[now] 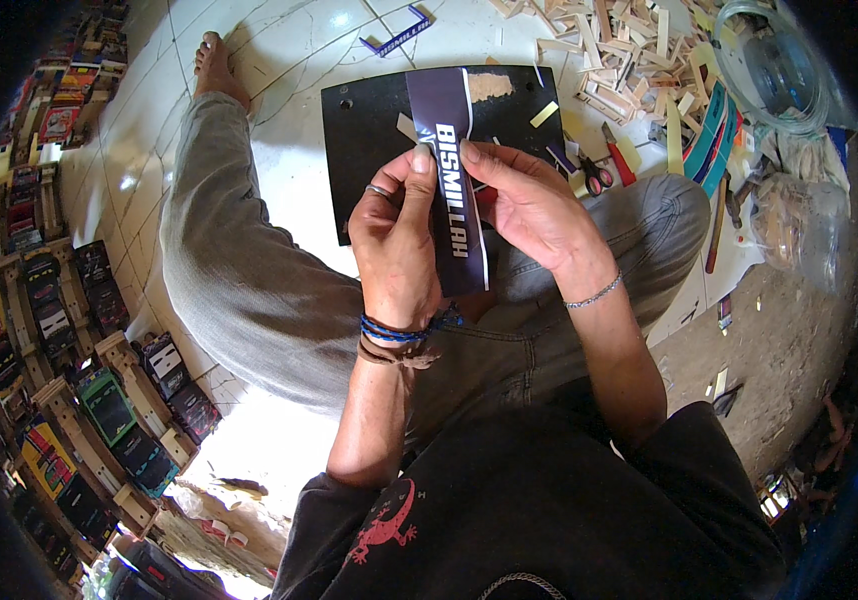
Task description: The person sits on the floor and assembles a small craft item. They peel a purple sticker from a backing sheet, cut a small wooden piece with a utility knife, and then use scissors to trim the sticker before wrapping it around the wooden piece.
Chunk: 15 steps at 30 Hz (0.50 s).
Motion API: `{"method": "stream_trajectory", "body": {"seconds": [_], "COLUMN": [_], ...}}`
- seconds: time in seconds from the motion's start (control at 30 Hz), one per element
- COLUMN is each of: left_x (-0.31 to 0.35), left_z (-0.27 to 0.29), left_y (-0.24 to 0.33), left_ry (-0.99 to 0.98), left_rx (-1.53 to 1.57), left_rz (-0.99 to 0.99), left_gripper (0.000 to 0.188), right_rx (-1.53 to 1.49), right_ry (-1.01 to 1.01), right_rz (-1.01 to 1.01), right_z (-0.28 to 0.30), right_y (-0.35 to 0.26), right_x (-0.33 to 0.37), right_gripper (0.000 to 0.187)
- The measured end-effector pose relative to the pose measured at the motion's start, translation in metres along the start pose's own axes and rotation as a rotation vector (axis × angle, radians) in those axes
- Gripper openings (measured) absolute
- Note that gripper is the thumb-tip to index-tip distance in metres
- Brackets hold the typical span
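A long dark purple sticker strip (pixel 454 200) with white lettering and a white edge is held between my two hands, above a black board (pixel 369 130). My left hand (pixel 394 225) pinches its left edge with thumb and forefinger; a ring sits on one finger. From the other side, my right hand (pixel 529 200) pinches the strip near its right edge, its lower fingers partly hidden behind. The strip's far end reaches over the board's top edge. On the board are a torn brown patch (pixel 492 88) and small pale scraps (pixel 545 113).
Scissors (pixel 597 177) and a red-handled knife (pixel 619 157) lie right of the board. Beyond are piled wooden pieces (pixel 639 50) and a clear plastic container (pixel 774 65). A blue bent strip (pixel 399 35) lies on the tiles. Racks of small painted panels (pixel 114 415) stand at left.
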<state>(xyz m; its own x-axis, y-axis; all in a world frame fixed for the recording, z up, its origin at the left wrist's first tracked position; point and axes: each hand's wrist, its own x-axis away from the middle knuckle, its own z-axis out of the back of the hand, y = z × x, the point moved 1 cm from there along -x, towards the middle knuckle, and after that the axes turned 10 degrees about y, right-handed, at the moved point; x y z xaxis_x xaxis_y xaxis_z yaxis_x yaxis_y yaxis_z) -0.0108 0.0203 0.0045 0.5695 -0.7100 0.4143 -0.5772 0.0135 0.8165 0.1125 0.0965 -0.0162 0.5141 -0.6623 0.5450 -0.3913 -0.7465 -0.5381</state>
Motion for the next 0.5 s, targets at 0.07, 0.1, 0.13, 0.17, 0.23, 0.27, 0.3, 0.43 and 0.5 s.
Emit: {"method": "stream_trajectory", "body": {"seconds": [0.07, 0.1, 0.13, 0.17, 0.23, 0.27, 0.3, 0.43, 0.5], "left_x": [-0.0002, -0.0003, -0.0003, -0.0002, 0.0003, 0.0002, 0.0, 0.0004, 0.0006], "left_z": [0.0004, 0.0004, 0.0005, 0.0006, 0.0007, 0.0004, -0.0001, -0.0004, -0.001], "left_y": [-0.0005, -0.0007, -0.0008, -0.0007, -0.0004, -0.0005, -0.0008, -0.0005, -0.0003], "left_ry": [-0.003, -0.005, -0.002, -0.01, -0.015, -0.014, -0.013, -0.001, -0.008], "left_rx": [0.002, 0.004, 0.006, -0.001, -0.012, -0.012, -0.012, -0.031, -0.031], "left_rz": [-0.002, -0.005, 0.0, -0.01, -0.017, -0.023, -0.028, -0.017, -0.035], "left_gripper": [0.023, 0.023, 0.023, 0.023, 0.023, 0.023, 0.023, 0.024, 0.024], "right_rx": [0.004, 0.006, 0.008, 0.008, 0.011, 0.006, 0.004, 0.019, 0.014], "right_ry": [-0.001, -0.005, -0.01, -0.01, -0.009, -0.015, -0.018, -0.016, -0.018], "right_rz": [0.002, 0.002, 0.006, 0.001, 0.001, -0.003, -0.006, 0.005, 0.003], "right_z": [0.0004, 0.0007, 0.001, 0.0014, 0.0021, 0.0022, 0.0023, 0.0023, 0.002], "right_y": [0.0002, 0.0002, 0.0001, 0.0001, 0.0001, 0.0002, 0.0002, -0.0004, -0.0007], "right_x": [0.0, -0.0002, -0.0002, -0.0003, -0.0005, -0.0007, -0.001, -0.0001, 0.0003], "right_gripper": [0.023, 0.023, 0.022, 0.023, 0.023, 0.023, 0.023, 0.024, 0.025]}}
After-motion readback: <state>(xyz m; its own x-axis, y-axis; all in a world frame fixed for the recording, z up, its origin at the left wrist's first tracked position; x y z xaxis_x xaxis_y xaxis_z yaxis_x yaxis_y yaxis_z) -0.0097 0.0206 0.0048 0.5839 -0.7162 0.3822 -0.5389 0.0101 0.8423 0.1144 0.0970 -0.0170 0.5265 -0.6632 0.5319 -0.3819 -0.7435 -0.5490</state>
